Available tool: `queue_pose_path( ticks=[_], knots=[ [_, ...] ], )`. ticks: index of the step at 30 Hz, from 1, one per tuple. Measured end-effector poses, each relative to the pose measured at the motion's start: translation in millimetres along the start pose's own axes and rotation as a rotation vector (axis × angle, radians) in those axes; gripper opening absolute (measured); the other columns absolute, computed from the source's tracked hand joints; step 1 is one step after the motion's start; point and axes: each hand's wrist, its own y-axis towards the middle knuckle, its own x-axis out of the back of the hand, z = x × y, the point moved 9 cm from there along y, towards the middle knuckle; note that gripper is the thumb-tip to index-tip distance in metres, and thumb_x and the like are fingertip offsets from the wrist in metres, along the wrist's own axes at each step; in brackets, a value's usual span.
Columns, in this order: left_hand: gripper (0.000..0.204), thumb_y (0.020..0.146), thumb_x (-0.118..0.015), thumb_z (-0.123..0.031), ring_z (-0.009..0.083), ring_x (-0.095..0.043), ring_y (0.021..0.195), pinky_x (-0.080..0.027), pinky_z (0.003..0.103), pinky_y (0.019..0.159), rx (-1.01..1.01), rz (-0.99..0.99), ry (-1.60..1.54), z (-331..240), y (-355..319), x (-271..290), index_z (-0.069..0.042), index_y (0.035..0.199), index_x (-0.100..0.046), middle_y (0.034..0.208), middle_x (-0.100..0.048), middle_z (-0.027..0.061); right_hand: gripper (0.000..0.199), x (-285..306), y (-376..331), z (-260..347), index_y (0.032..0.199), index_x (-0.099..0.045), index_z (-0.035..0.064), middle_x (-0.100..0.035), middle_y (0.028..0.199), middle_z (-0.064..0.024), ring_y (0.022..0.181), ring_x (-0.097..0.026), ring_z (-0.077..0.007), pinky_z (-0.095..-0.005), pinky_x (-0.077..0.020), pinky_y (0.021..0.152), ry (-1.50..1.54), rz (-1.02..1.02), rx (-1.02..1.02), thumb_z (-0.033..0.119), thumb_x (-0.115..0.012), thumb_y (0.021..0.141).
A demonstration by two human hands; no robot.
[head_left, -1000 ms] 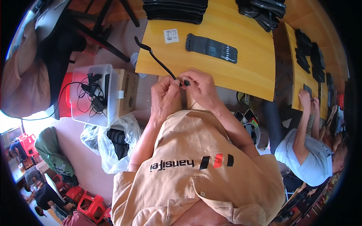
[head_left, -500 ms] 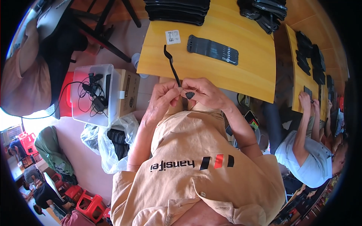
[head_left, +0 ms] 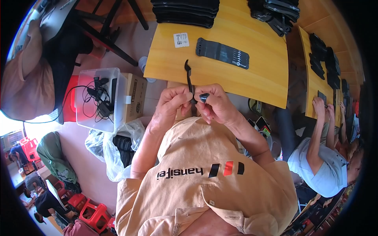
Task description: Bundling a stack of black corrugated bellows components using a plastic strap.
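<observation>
Clear plastic bin (head_left: 87,118): stood at your left on the floor, holding black cables and small black parts; a cardboard box (head_left: 136,96) sat against its right side, and a crumpled clear bag (head_left: 118,147) lay below both.

Left hand (head_left: 170,103): curled nearly closed, thumb and fingertips pinching the lower end of the black strap (head_left: 189,78). Your fingers were pressed together, none spread.

Black strap: thin and narrow, it rose upright from between your two hands, its upper end over the near edge of the yellow table (head_left: 236,74).

Right hand (head_left: 215,105): also curled, fingertips meeting those of the left. It pinched a small dark clip (head_left: 203,96) just beside the strap's lower end; whether clip and strap were joined could not be told.

Flat black band (head_left: 222,53): lay on the table beyond your hands, well apart from them, with a white label (head_left: 181,39) to its left.

Stacks of black bands (head_left: 185,11): at the table's far edge.

Another person (head_left: 323,165): seated at your right, hands at a neighbouring table.
</observation>
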Motion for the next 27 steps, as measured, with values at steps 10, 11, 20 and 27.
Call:
queue_pose_path(
  ticks=[10, 11, 20, 27],
  knots=[
    [0.031, 0.088, -0.057, -0.019, 0.0032, -0.037, 0.053, -0.027, 0.021, 0.047, -0.226, -0.204, 0.637, -34.5, -6.6, -6.8, -0.003, 0.063, -0.050, 0.055, -0.042, -0.0035, 0.025, 1.0, 7.7, -16.0, 0.067, -0.047, 0.0058, -0.041, 0.048, 0.0000, 0.034, -0.037, -0.0063, -0.0207, -0.0312, 0.031, 0.280, 0.030, -0.056, 0.018, -0.045, 0.088],
    [0.031, 0.089, -0.057, -0.019, 0.0030, -0.037, 0.052, -0.028, 0.020, 0.047, -0.250, -0.191, 0.556, -35.9, -7.1, -7.8, -0.002, 0.063, -0.050, 0.055, -0.043, -0.0034, 0.026, -2.7, 7.4, -18.0, 0.066, -0.046, 0.0063, -0.039, 0.048, 0.0001, 0.034, -0.037, -0.0066, -0.0211, -0.0310, 0.031, 0.376, 0.051, -0.084, 0.019, -0.045, 0.089],
    [0.030, 0.090, -0.054, -0.015, 0.0012, -0.036, 0.049, -0.026, 0.020, 0.044, -0.252, -0.230, 0.292, -28.2, -12.9, 4.0, -0.004, 0.063, -0.051, 0.054, -0.045, -0.0042, 0.025, -9.5, 4.8, -4.2, 0.069, -0.048, 0.0046, -0.044, 0.051, -0.0012, 0.037, -0.038, -0.0069, -0.0201, -0.0333, 0.034, 0.156, -0.060, 0.033, 0.019, -0.046, 0.089],
    [0.029, 0.090, -0.053, -0.015, 0.0016, -0.036, 0.048, -0.026, 0.020, 0.044, -0.248, -0.263, 0.347, -27.8, -11.6, 3.5, -0.004, 0.063, -0.052, 0.053, -0.044, -0.0045, 0.030, -9.3, 2.3, 10.8, 0.071, -0.049, 0.0045, -0.046, 0.056, 0.0017, 0.048, -0.042, -0.0031, -0.0179, -0.0314, 0.042, -0.432, -0.130, 0.195, 0.025, -0.050, 0.092]
  ],
)
